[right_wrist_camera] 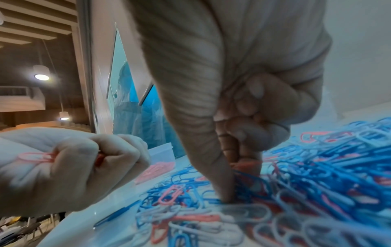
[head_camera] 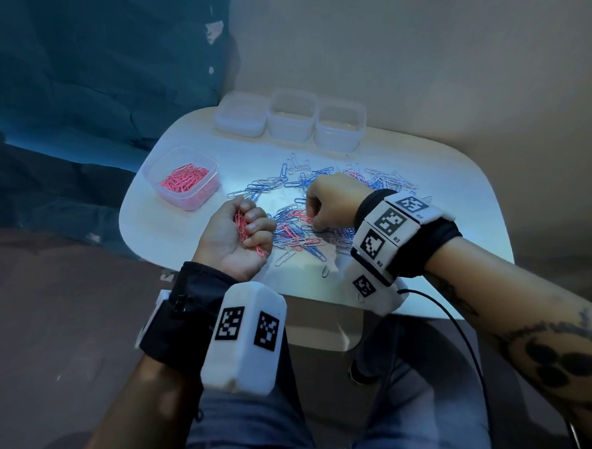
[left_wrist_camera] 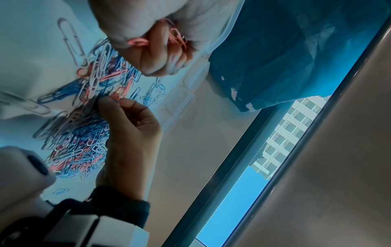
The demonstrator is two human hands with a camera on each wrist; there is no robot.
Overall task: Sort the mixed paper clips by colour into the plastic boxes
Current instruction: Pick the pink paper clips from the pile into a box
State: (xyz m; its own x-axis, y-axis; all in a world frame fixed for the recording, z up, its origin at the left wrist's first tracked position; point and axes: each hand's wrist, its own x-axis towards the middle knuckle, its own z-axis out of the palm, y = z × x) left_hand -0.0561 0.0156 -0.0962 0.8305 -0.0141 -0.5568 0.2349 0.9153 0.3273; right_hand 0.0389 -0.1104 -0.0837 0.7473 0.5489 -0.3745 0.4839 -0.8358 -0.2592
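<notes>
A pink clip (right_wrist_camera: 245,164) was pinched between thumb and fingertip of the right hand (head_camera: 328,200), low in the mixed pile (head_camera: 308,221) of blue, white and pink clips spread over the middle of the white table (head_camera: 459,215). The other right fingers were curled in; the nip sat right on the tabletop, with blue clips crossing just beside it. A bundle of pink clips (head_camera: 244,226) was held in the left hand (head_camera: 235,236), palm up, fingers curled round it, just left of the pile.

The step was judged as gathering pinks. To do it well, the clip should probably be lifted straight up and shaken free, since neighbours looked likely to hook on. Only the pink wire should be nipped. The left fist would need to loosen slightly to receive it without spilling.

The pink-filled box (head_camera: 184,179) stood at the table's left, near the left hand. Three clear boxes (head_camera: 290,119) were lined up at the far edge; their contents could not be made out.
</notes>
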